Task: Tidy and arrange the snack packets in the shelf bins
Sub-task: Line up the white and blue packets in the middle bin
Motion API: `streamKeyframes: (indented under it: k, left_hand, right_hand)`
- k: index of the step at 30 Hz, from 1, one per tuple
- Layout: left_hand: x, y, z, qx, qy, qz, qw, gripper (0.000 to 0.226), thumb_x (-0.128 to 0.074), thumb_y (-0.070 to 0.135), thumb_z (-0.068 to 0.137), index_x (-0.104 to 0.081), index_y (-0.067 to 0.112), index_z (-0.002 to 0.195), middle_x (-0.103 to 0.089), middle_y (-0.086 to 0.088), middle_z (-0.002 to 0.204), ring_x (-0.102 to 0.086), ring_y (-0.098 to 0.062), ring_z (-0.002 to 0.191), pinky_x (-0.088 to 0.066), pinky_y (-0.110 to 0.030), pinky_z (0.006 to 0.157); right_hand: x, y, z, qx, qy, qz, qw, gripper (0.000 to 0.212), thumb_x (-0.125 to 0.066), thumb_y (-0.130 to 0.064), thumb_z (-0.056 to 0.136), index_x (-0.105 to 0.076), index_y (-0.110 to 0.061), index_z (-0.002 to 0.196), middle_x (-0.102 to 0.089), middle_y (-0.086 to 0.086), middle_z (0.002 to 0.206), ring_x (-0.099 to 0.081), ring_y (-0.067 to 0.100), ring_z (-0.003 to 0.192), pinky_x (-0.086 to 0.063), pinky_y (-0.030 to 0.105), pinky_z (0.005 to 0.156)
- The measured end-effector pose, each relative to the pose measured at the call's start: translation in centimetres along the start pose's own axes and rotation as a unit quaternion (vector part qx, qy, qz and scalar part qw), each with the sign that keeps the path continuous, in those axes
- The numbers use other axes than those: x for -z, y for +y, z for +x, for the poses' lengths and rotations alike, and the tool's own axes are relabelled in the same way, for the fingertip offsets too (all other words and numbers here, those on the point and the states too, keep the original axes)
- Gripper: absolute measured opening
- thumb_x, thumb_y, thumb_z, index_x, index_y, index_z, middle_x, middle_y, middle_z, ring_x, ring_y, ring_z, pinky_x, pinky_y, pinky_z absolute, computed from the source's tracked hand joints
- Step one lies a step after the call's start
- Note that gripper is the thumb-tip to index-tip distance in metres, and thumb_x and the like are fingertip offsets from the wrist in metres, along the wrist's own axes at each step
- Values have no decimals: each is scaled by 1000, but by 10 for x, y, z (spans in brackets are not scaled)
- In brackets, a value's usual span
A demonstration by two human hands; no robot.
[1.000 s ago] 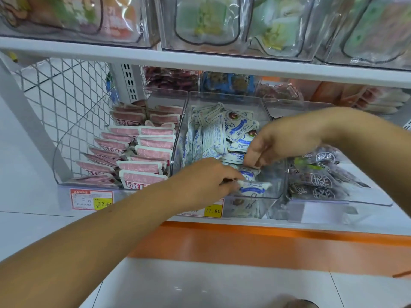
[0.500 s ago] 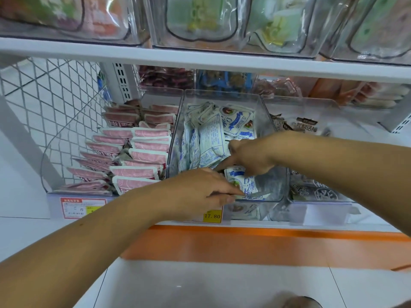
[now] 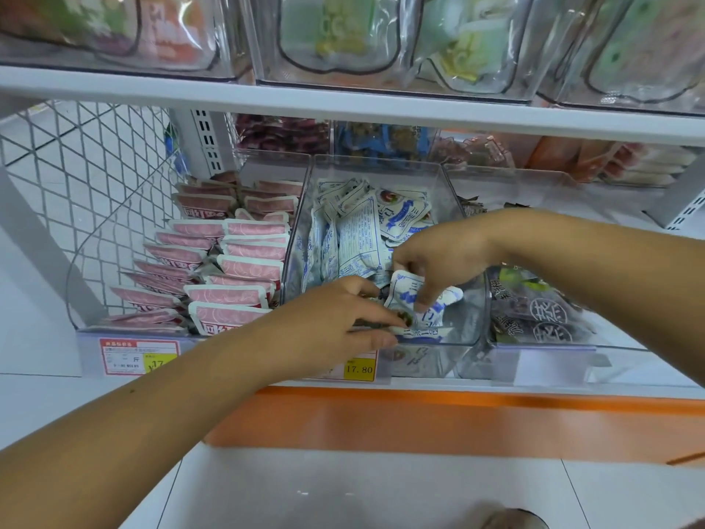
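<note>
Clear plastic is forming the middle bin [image 3: 375, 168], where blue-and-white packets [image 3: 354, 238] are standing bunched toward the back and left. I am watching both hands working at its front. The left hand [image 3: 328, 322] is pinching a flat packet [image 3: 423, 332] lying low by the front wall, fingers [image 3: 375, 319] curled on its edge. The right hand [image 3: 442, 257] is gripping a tilted packet [image 3: 402, 288] just above it, fingertips [image 3: 419, 305] pressing its face. Pink packets [image 3: 236, 261] are filling the bin on the left; dark packets [image 3: 534, 311] are sitting in the bin on the right. A yellow price tag [image 3: 358, 370] is hanging on the shelf edge [image 3: 496, 384] below.
</note>
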State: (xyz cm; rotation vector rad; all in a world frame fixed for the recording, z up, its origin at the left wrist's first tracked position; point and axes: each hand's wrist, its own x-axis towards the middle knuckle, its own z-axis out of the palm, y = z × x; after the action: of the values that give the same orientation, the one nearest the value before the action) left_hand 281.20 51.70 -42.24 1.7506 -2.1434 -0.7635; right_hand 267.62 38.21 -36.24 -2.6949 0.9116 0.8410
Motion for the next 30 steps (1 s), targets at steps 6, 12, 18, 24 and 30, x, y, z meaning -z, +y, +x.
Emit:
streamKeyframes:
  k: [6, 12, 18, 24, 30]
  left_hand:
    - [0, -2, 2, 50, 34, -41, 997, 44, -70, 57, 76, -46, 40, 110, -53, 14, 117, -53, -6, 109, -44, -34, 97]
    - [-4, 2, 1, -21, -44, 95, 994, 63, -58, 63, 83, -42, 38, 139, -51, 12, 134, -46, -9, 120, -42, -34, 98]
    - [1, -1, 4, -65, -83, 105, 989, 49, -54, 53, 91, -47, 36, 136, -49, 15, 135, -42, -7, 123, -36, -27, 102]
    - [0, -8, 5, -91, -90, 92, 988, 35, -48, 56, 92, -51, 37, 121, -57, 13, 112, -47, -11, 109, -43, -37, 93]
    - [2, -5, 5, -86, -97, 82, 988, 18, -50, 51, 94, -37, 58, 83, -45, 17, 84, -41, -9, 96, -43, -35, 89]
  right_hand:
    - [-9, -9, -21, 45, -25, 28, 998, 21, -68, -31, 88, -62, -20, 104, -67, 3, 103, -59, 18, 86, -47, 31, 73]
    - [2, -1, -20, 13, -78, 89, 993, 24, -50, -10, 97, -65, -27, 103, -67, -8, 96, -62, 12, 87, -50, 18, 71]
    - [-6, -2, 18, 7, -56, 65, 996, 44, -42, 4, 94, -64, -23, 120, -65, -2, 114, -63, 15, 96, -55, 30, 83]
    - [-7, 1, 38, 30, -58, -122, 990, 68, -33, 4, 95, -39, -46, 141, -47, -3, 133, -50, 22, 113, -45, 28, 80]
    - [-12, 8, 35, 23, -68, -148, 986, 70, -40, 1, 93, -40, -54, 136, -29, -1, 120, -42, 27, 122, -52, 34, 89]
